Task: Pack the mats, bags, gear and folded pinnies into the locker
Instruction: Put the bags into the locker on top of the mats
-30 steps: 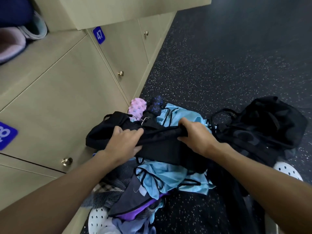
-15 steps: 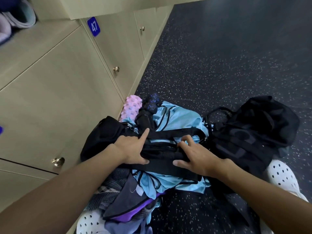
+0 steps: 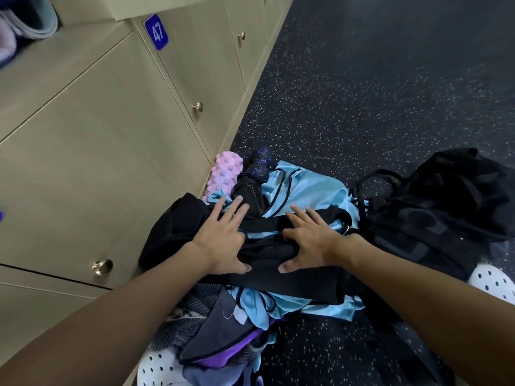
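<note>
1. Down on a locker-room floor, a person's left hand (image 3: 220,240) and right hand (image 3: 309,240) lie flat, side by side, on a black bag (image 3: 172,227), fingers straight and fanned, thumbs pointing toward each other, gripping nothing
2. Under the bag and showing beyond the right hand's fingertips, light-blue pinnies (image 3: 312,188) with black trim lie crumpled, not folded, with more of the same cloth spilling out nearer the wrists
3. Just past the left hand's fingertips, a pink ridged foam roller (image 3: 224,174) lies against the foot of the lockers (image 3: 97,162), a blue-flecked black peanut massage ball (image 3: 259,165) beside it; a dark glossy object (image 3: 249,190), too dim to name, sits between the two sets of fingertips
4. Right of the right hand, a black mesh bag (image 3: 446,207) with looped straps slumps on the speckled dark floor (image 3: 362,93)
5. Left of the left hand, the beige locker doors stand closed, each with a brass knob (image 3: 102,266), one bearing a blue plate numbered 47 (image 3: 156,32); far beyond that hand, what look like rolled mats (image 3: 36,20) sit in an open compartment
6. Beneath the forearms, grey and purple garments (image 3: 223,338) are heaped; a white perforated clog (image 3: 158,366) shows under the left forearm and a second clog (image 3: 493,282) beside the right
</note>
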Action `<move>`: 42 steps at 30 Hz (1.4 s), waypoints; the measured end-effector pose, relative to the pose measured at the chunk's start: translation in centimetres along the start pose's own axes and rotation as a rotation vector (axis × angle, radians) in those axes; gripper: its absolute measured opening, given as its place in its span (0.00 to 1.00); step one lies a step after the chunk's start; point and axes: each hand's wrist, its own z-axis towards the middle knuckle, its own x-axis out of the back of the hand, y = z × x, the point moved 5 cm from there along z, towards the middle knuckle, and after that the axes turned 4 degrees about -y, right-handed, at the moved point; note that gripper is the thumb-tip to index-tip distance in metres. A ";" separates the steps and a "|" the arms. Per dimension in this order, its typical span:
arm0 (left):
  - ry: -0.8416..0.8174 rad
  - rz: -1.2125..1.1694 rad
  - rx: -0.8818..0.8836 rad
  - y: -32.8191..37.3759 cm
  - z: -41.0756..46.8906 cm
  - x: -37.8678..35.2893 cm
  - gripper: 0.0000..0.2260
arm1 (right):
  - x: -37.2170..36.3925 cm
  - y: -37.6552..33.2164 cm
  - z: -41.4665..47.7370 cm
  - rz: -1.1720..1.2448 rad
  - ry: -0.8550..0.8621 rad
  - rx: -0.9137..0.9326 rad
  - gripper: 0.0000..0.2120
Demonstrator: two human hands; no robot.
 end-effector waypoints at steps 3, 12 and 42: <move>-0.134 -0.097 0.041 -0.8 0.1 -1.0 0.36 | -0.5 0.1 0.7 0.062 -0.022 -0.023 0.39; -0.030 -0.029 0.066 -2.0 -0.7 -1.4 0.54 | -1.7 0.2 0.7 0.092 0.028 -0.028 0.59; 0.517 0.121 0.129 -10.6 -12.2 11.1 0.23 | 12.2 -6.0 -7.4 0.333 0.416 0.202 0.34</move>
